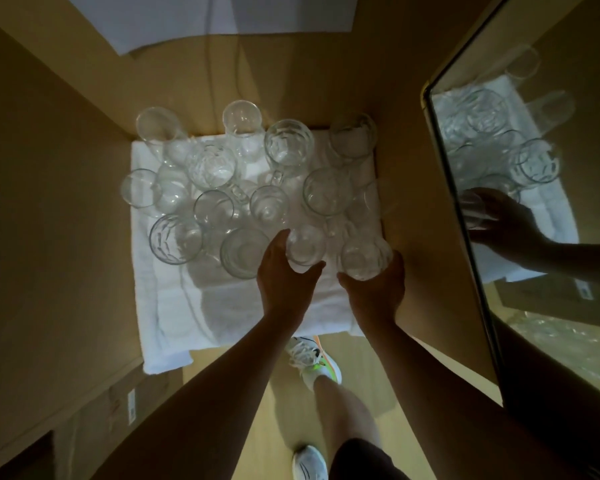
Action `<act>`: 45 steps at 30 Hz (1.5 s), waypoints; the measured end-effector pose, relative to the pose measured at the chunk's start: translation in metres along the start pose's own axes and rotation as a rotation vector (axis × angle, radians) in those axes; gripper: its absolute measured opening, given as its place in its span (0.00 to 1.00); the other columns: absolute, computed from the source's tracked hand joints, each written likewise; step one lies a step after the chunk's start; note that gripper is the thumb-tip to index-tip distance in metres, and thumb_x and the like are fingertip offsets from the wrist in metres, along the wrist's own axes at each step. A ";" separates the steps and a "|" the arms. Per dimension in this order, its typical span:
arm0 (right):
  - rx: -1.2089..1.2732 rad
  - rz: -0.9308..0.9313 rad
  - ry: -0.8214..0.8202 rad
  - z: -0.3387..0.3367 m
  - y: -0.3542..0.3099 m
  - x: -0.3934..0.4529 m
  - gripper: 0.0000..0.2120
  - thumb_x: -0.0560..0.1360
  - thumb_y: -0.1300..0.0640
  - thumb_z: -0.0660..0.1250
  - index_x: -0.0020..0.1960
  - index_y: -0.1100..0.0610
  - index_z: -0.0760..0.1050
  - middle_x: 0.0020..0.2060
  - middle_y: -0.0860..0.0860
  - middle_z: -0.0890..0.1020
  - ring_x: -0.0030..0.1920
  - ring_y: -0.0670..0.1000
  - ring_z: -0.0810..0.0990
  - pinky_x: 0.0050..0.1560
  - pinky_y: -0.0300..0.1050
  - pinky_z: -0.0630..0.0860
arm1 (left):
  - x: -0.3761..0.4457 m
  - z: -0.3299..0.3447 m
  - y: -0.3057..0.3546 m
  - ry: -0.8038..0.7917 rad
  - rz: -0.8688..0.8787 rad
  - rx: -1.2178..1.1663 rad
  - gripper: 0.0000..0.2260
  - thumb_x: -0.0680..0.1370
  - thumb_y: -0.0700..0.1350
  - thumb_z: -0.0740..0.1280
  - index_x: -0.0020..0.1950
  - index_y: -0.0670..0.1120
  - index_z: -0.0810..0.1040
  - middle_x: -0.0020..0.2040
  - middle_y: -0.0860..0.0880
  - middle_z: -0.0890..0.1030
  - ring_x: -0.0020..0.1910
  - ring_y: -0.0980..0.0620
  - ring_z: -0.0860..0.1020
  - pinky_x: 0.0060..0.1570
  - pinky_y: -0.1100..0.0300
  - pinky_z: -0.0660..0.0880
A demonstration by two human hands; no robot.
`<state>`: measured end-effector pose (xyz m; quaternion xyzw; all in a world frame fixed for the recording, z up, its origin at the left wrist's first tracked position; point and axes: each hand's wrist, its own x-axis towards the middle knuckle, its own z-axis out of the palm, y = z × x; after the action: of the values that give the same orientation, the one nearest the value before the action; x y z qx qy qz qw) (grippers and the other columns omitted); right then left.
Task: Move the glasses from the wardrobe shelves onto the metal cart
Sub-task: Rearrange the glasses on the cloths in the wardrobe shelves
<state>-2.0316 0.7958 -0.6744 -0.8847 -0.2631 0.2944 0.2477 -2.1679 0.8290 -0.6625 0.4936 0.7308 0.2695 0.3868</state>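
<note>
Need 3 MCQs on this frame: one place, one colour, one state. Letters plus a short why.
1. What do the glasses stand on?
A. a white towel
B. a metal cart
C. the floor

2. What colour is the towel?
A. blue
B. white
C. red

3. What are the two hands doing?
A. both hang idle
B. each grips a glass at the near edge of the group
C. both lift the towel

Answers:
1 A: the glasses sit on the cloth spread over the shelf; no cart is in view.
2 B: the cloth shows white around and under the glasses.
3 B: the left hand curls round one near glass, the right hand round the right near glass.
</note>
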 end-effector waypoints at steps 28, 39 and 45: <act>0.216 -0.421 -0.247 -0.173 -0.088 -0.222 0.49 0.56 0.48 0.84 0.71 0.55 0.67 0.62 0.53 0.79 0.62 0.55 0.78 0.60 0.51 0.78 | -0.209 -0.253 0.113 0.294 0.197 0.043 0.33 0.64 0.56 0.82 0.67 0.51 0.77 0.58 0.53 0.82 0.53 0.54 0.80 0.47 0.68 0.72; 0.414 -0.732 -0.260 -0.296 -0.150 -0.344 0.42 0.59 0.50 0.84 0.67 0.59 0.67 0.55 0.51 0.78 0.52 0.52 0.78 0.48 0.43 0.73 | -0.331 -0.372 0.187 0.573 0.270 -0.302 0.35 0.62 0.61 0.81 0.65 0.53 0.74 0.58 0.53 0.76 0.55 0.52 0.76 0.55 0.56 0.76; 0.578 -0.863 -0.182 -0.360 -0.156 -0.385 0.44 0.61 0.48 0.83 0.71 0.55 0.67 0.57 0.48 0.78 0.56 0.49 0.79 0.54 0.41 0.74 | -0.385 -0.396 0.221 0.564 0.386 -0.496 0.33 0.66 0.61 0.80 0.66 0.56 0.72 0.62 0.52 0.76 0.60 0.51 0.76 0.62 0.52 0.76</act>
<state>-2.1124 0.5736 -0.1776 -0.5623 -0.5320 0.3018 0.5566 -2.3012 0.5479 -0.1560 0.4202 0.6152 0.6292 0.2213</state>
